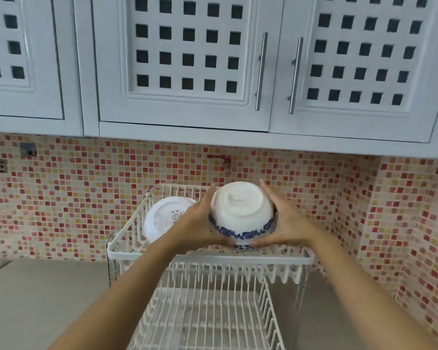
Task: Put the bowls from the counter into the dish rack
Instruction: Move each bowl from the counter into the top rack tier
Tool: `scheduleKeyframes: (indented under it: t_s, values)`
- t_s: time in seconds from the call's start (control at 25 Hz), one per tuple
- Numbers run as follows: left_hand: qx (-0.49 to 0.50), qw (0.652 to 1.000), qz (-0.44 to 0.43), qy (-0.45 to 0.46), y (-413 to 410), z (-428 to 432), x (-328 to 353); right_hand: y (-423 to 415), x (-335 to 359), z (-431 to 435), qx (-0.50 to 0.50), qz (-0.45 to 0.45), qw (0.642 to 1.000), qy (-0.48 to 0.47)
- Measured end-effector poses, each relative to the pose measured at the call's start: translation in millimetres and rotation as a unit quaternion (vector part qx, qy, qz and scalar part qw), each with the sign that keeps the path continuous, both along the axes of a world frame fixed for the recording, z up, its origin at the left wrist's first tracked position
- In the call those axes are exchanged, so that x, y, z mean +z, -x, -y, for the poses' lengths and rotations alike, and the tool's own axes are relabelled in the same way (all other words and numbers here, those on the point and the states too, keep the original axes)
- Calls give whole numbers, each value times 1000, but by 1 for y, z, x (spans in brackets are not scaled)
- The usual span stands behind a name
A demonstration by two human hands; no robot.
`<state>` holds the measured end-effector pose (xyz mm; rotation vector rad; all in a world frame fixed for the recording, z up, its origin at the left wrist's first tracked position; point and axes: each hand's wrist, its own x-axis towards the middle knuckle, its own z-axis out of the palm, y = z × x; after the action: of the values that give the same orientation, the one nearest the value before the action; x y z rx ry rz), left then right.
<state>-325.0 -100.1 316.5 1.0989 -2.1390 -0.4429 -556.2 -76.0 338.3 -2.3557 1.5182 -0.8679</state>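
Countertop (36,294), grey and smooth, stretches off to my left, and on it stands the white wire dish rack (210,258), two tiers high, backed by a mosaic wall (86,198) of red, orange and cream tiles. In the rack's upper tier, toward its left side, a white bowl (162,218) leans on edge among the wires, its underside turned to me with a round printed mark on it.

Just to the right of that bowl comes my left hand (200,223). Its fingers are spread wide and flat against the left side of the blue-patterned bowl (242,213), thumb curling under near the rim. I hold this bowl tipped so that its white base faces me and its blue floral band runs along the lower edge. It sits over the right part of the upper tier, its rim down at the level of the wires; whether it touches them I cannot tell.

My right hand (286,221) mirrors the left, fingers opened broadly and pressed to the bowl's right side, so the bowl is clamped between both palms.

Above hang pale cabinets (187,59) with square cut-out doors and metal handles (261,72).
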Motion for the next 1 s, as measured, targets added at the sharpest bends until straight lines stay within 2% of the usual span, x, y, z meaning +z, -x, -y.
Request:
scheduleKeyframes:
  t_s: [0.24, 0.52, 0.72, 0.8, 1.0]
  values:
    - [38, 996, 67, 53, 23, 7, -19, 13, -15, 14, -5, -98, 995, 11]
    - [58, 986, 131, 87, 31, 17, -22, 20, -21, 21, -4, -129, 991, -23]
    - [63, 969, 198, 135, 38, 17, -20, 20, -27, 27, -18, -152, 988, -4]
    - [64, 968, 210, 126, 39, 15, -19, 21, -29, 27, -23, -162, 986, 3]
    - [26, 988, 153, 8, 31, 6, -13, 21, -28, 21, -30, -171, 985, -16]
